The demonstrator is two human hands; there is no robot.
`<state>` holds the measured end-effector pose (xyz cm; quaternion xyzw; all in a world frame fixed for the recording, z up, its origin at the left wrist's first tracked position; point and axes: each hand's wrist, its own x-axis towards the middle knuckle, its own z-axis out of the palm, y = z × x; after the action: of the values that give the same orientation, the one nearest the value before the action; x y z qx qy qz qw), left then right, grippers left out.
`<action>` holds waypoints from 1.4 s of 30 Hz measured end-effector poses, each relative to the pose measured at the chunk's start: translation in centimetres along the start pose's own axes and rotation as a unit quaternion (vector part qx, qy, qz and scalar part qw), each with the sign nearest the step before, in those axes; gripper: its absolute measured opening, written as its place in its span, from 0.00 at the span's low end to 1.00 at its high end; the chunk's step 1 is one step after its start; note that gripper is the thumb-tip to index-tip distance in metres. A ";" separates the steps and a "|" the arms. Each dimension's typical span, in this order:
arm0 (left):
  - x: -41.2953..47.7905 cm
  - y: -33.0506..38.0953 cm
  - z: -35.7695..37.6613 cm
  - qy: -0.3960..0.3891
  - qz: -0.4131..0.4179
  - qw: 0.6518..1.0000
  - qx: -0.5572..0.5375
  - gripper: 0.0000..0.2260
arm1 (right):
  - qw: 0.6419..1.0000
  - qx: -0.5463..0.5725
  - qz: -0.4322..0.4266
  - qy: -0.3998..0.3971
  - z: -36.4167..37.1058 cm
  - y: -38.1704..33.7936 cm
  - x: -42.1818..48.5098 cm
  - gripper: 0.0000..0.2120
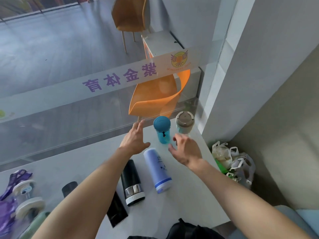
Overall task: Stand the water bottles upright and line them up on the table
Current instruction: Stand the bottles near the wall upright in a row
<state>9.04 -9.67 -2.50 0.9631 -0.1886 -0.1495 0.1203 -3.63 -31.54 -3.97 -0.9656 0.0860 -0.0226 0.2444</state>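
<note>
Two bottles stand upright at the table's far end: a blue bottle [162, 130] and, to its right, a pale bottle with a beige lid [184, 122]. My left hand [135, 139] hovers left of the blue bottle, fingers spread, holding nothing. On the other side my right hand [185, 149] is open too, just right of the blue bottle. Below the hands, a lavender bottle [158, 170] lies on its side. A black bottle with a silver band [132, 183] lies next to it, and another black bottle [117, 210] is partly hidden under my left forearm.
A white table [181, 204] runs along a glass wall [69, 109]. A small black cup [69, 188], clear bottles with white lids [25, 197] and a purple bag [6, 214] sit at the left. Plastic bags [233, 163] lie on the floor to the right. A dark bag [189, 230] is near me.
</note>
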 end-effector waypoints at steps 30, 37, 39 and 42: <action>-15.5 -3.6 5.9 -0.145 -0.294 0.944 0.035 0.27 | 0.999 0.000 0.003 -0.045 2.3 -7.1 -2.0 0.41; -15.0 -5.7 2.1 -0.105 -0.296 0.949 0.016 0.27 | 0.997 -0.020 -0.070 -0.006 1.5 -8.8 0.2 0.43; -14.8 -6.3 0.9 -0.069 -0.293 0.954 0.011 0.28 | 0.997 -0.023 -0.073 -0.006 1.5 -9.5 0.7 0.45; -14.5 -6.9 -0.4 0.000 -0.272 0.962 0.008 0.31 | 0.996 -0.032 -0.077 -0.017 1.6 -10.6 1.3 0.45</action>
<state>-1.42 2.44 -0.63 0.9791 0.0790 -0.1752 0.0669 -0.59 -21.85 -0.38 -0.9770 0.0078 -0.0224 0.2119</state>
